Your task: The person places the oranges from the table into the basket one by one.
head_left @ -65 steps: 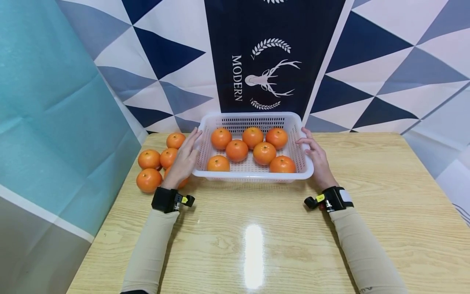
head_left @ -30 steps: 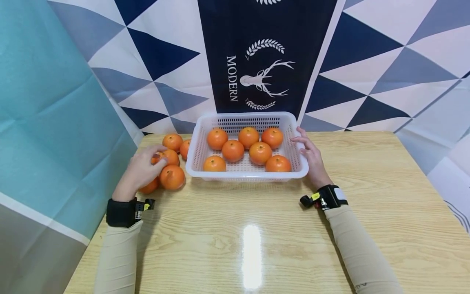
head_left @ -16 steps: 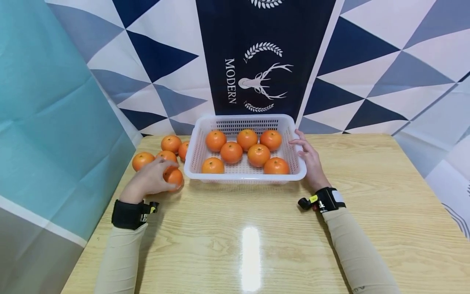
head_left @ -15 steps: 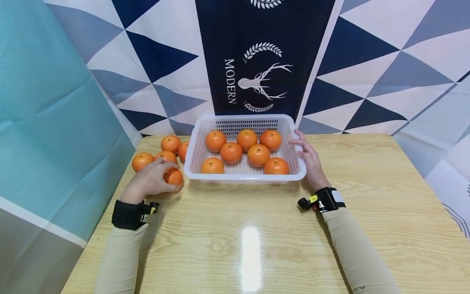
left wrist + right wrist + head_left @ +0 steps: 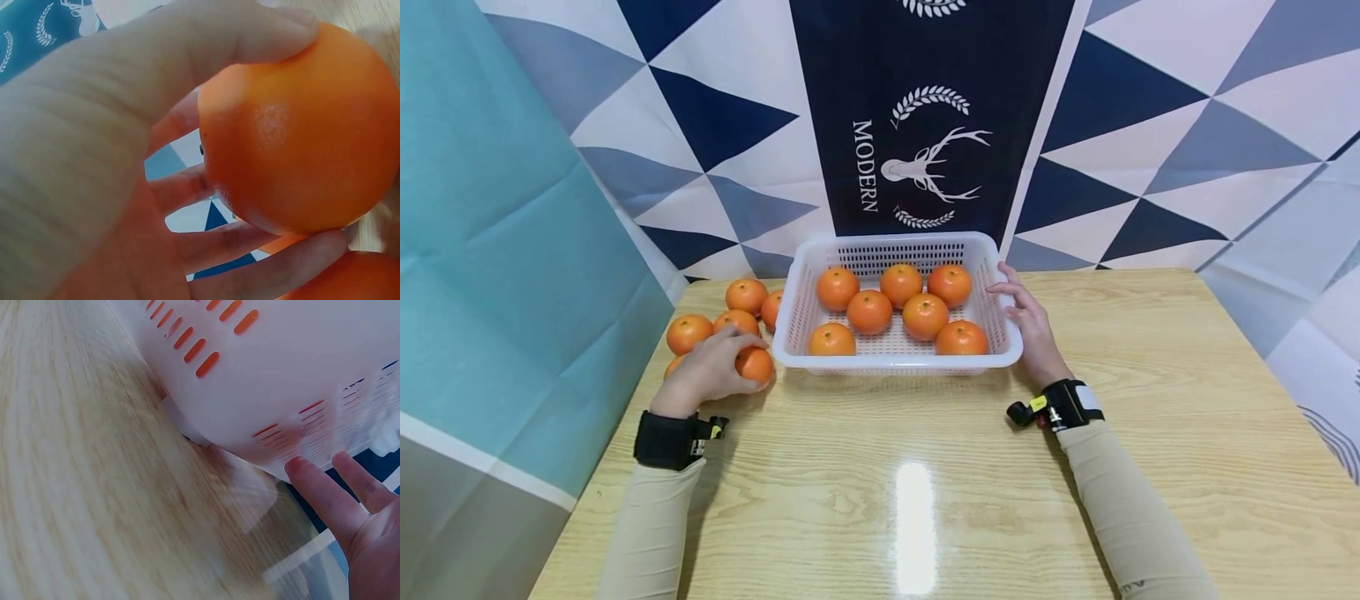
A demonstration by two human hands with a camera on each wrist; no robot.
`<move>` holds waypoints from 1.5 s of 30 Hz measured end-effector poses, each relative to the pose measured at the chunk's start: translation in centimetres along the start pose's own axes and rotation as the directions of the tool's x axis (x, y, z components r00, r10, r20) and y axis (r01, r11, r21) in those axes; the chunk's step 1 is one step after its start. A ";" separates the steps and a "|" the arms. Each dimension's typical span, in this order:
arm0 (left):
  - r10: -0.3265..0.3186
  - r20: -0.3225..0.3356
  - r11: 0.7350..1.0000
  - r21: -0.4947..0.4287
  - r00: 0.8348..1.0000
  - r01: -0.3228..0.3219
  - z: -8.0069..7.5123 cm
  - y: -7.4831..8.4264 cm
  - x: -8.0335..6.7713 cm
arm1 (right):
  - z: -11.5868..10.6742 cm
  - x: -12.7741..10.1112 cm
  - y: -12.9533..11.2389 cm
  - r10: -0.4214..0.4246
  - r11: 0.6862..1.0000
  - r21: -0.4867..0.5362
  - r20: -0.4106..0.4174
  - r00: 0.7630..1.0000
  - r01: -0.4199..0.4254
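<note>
- A round, glossy orange mandarin [image 5: 755,364] sat in the grip of the left hand [image 5: 707,372], just off the left front corner of the white slotted plastic basket [image 5: 1000,329].
- In the left wrist view the thumb lay over the top of that mandarin [image 5: 300,125] and the fingers [image 5: 275,275] curled under it, so the left hand [image 5: 94,187] was closed round the fruit.
- The right hand [image 5: 1030,325] rested against the right wall of the basket, fingers straight and relaxed, holding nothing.
- The right wrist view showed the fingertips [image 5: 306,478] touching the basket's white wall [image 5: 281,369], with the rest of the right hand [image 5: 369,531] below them.
- Four more loose orange mandarins [image 5: 746,295] lay on the light wooden table [image 5: 910,500] left of the basket, and part of another showed behind the left hand.
- Seven orange mandarins [image 5: 869,311] lay inside the basket.
- Both arms wore beige sleeves [image 5: 655,525] with black wrist straps [image 5: 662,439].
- Behind the basket hung a blue-and-white triangle-patterned backdrop [image 5: 1150,125], its dark central panel bearing a white deer emblem [image 5: 928,167] and the word MODERN.
- A teal panel [image 5: 497,250] stood well left of the basket.
</note>
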State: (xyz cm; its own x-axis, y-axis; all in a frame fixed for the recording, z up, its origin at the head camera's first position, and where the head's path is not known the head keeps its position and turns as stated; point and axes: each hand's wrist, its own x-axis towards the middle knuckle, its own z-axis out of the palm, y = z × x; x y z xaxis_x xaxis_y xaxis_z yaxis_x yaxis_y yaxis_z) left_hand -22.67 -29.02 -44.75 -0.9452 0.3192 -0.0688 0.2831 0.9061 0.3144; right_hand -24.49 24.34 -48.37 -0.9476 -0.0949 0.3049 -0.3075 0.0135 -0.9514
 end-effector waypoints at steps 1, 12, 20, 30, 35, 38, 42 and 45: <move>-0.001 -0.001 1.000 -0.006 1.000 0.001 0.0 0.0 0.0 | 0.0 0.0 0.0 0.000 1.000 -0.002 0.000 1.000 0.000; 0.042 -0.047 0.999 0.002 0.998 -0.042 -2.0 2.6 -1.5 | -0.1 0.1 0.2 0.012 1.000 -0.027 0.002 1.000 -0.012; -0.010 -0.060 0.998 -0.056 0.998 0.007 -4.5 4.7 -3.2 | -0.2 -0.1 0.3 0.018 0.999 -0.032 0.003 1.000 -0.018; -0.046 -0.237 0.999 -0.022 0.970 0.043 -6.2 5.2 -4.4 | -0.1 0.0 0.3 0.001 1.000 0.015 0.007 1.000 -0.001; -0.038 -0.278 0.999 -0.032 0.960 0.030 -6.4 5.5 -4.5 | -0.2 0.1 0.4 -0.007 1.000 0.019 0.003 1.000 0.007; -0.029 -0.287 0.999 -0.035 0.958 0.019 -6.5 5.7 -4.5 | 0.0 0.1 0.4 -0.015 1.000 0.023 -0.001 1.000 0.015; -0.009 -0.309 0.999 -0.045 0.951 -0.005 -6.5 6.0 -4.1 | 0.1 0.1 0.3 -0.012 1.000 0.011 0.002 1.000 0.012; 0.008 -0.315 0.998 -0.050 0.949 -0.025 -6.4 6.5 -3.7 | 0.0 0.0 0.2 -0.007 1.000 -0.002 0.006 1.000 0.007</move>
State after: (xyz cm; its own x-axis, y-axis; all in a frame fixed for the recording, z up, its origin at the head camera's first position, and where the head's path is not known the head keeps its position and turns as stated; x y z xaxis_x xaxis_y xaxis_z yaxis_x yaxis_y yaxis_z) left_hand -18.41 -26.07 -36.39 -0.9462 0.2227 0.2349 0.2978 0.8831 0.3625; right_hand -24.58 24.38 -48.60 -0.9449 -0.1012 0.3112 -0.3142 0.0149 -0.9492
